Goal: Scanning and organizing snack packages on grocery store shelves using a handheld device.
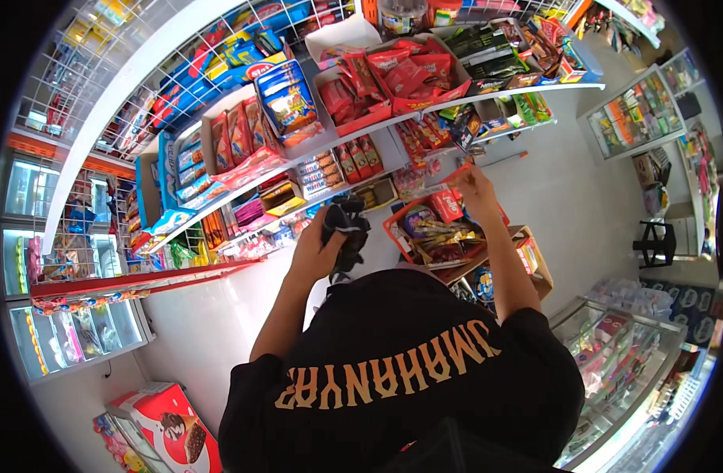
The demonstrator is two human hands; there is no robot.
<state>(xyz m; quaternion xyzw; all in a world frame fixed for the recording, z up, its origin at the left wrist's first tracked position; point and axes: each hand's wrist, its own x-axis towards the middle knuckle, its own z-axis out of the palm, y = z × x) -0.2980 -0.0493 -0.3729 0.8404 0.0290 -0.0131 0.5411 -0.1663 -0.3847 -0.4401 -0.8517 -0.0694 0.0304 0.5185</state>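
A bundled dark cloth [346, 230] is in my left hand [317, 248], in front of the lower shelf. My right hand [475, 188] reaches over a red-edged box [400, 242] filled with small wrapped sweets and sachets. Its fingers are bent at the box's far edge, near a red packet [446, 204]; whether they grip anything cannot be told. Beside and partly under this box stands an open brown cardboard box [535, 275], with round blue packets [484, 284] close by.
A white-edged upper shelf [361, 130] with boxes of wrapped snacks curves across ahead, above a lower shelf [278, 222] of biscuits. A glass display case [618, 355] stands at right, a black stool [655, 243] farther back, and a red carton [166, 425] at lower left.
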